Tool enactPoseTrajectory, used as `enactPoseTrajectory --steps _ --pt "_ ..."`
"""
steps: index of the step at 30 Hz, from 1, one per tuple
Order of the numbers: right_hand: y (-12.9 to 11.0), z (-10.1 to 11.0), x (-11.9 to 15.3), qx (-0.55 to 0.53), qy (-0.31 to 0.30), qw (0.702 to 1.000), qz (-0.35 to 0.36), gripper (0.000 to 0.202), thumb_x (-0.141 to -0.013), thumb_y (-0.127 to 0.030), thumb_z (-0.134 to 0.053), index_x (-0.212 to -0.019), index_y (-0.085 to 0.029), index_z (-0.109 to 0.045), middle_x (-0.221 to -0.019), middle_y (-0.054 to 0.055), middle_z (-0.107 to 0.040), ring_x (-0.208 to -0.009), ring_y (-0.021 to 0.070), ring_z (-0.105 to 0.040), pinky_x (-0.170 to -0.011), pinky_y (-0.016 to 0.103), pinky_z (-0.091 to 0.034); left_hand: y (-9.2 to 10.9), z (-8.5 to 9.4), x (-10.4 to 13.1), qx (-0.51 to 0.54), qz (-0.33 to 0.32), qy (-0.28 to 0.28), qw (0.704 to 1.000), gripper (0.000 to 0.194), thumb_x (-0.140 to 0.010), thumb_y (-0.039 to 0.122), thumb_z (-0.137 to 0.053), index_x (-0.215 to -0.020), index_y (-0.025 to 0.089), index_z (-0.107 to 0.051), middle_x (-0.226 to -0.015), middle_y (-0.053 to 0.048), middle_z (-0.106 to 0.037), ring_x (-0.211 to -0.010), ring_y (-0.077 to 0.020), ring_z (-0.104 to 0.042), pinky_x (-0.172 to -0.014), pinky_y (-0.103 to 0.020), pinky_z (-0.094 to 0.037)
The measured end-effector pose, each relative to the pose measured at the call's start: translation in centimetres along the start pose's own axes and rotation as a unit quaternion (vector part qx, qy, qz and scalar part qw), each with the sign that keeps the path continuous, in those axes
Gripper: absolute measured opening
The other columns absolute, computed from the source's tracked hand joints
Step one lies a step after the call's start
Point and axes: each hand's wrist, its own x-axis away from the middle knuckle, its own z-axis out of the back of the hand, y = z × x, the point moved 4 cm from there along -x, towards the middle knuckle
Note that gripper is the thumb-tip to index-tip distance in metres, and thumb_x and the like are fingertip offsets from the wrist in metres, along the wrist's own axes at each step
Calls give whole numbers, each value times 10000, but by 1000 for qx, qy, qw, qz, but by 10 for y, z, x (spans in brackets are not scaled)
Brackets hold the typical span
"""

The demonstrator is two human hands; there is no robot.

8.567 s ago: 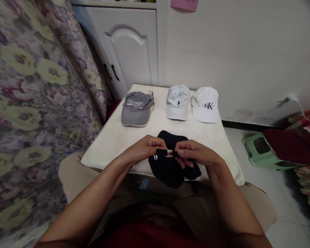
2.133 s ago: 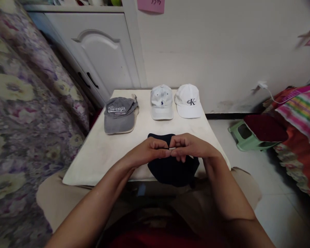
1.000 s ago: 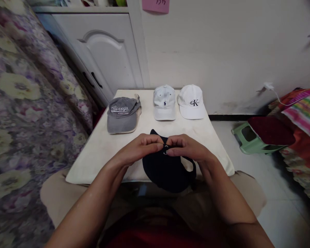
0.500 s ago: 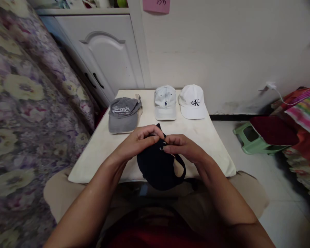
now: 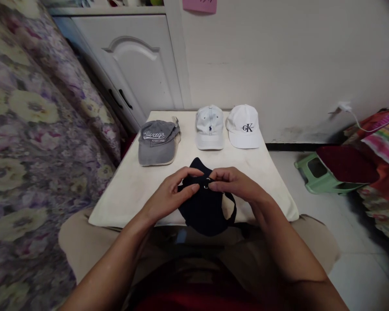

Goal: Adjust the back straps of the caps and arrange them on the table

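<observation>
A dark navy cap (image 5: 202, 211) is between my hands at the near edge of the table, its back opening and strap facing right. Two small metal eyelets show on its upper part. The fingers and thumb of my left hand (image 5: 171, 190) bend around the cap's upper left, thumb and forefinger apart with the fabric between them. My right hand (image 5: 233, 183) pinches the cap beside the eyelets. Farther back on the table lie a grey cap (image 5: 157, 144) with white lettering, a pale blue cap (image 5: 210, 127) and a white cap (image 5: 243, 127) with black letters.
The caps rest on a table with a cream cover (image 5: 126, 194). A floral curtain (image 5: 29, 151) hangs at the left, beside a white cabinet (image 5: 139, 65). On the floor at right stands a green stool (image 5: 320, 172) with a dark red top. A plug (image 5: 344, 106) sits in the wall.
My left thumb and forefinger have spread farther apart on the navy cap, and more of its upper end shows. My right hand stays by the eyelets. The view has shifted slightly.
</observation>
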Motion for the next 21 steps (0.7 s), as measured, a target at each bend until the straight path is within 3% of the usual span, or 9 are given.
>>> enactPoseTrajectory --steps 5,13,17,21 --pt "1 2 2 19 -37 999 -21 219 -808 -346 -773 -896 -176 -666 -732 -45 -574 -650 104 -502 -620 240 -362 -10 -2 -6 43 49 -48 997 204 -870 349 -626 -960 168 -654 -837 -1 -625 -766 -162 -562 -671 -251 -424" --pt "4 4 -1 9 -41 999 -12 228 -789 -323 -788 -893 -177 -648 -748 -44 -586 -664 102 -520 -632 237 -388 -13 -10 -12 48 51 -95 993 176 -844 330 -625 -855 161 -670 -786 9 -596 -705 -141 -530 -623 -232 -396" --pt "-7 3 4 81 31 996 15 236 -776 -320 -796 -896 -192 -639 -756 -29 -592 -682 129 -533 -633 259 -419 -18 -11 -12 65 65 -80 993 193 -849 344 -619 -827 154 -647 -724 28 -549 -650 -122 -486 -584 -223 -352" --pt "-25 2 12 234 123 960 95 147 -777 -253 -793 -847 -213 -670 -843 3 -604 -764 159 -533 -693 292 -434 -20 -11 -12 72 85 -58 992 209 -840 364 -615 -846 157 -645 -713 26 -552 -635 -124 -485 -585 -230 -358"
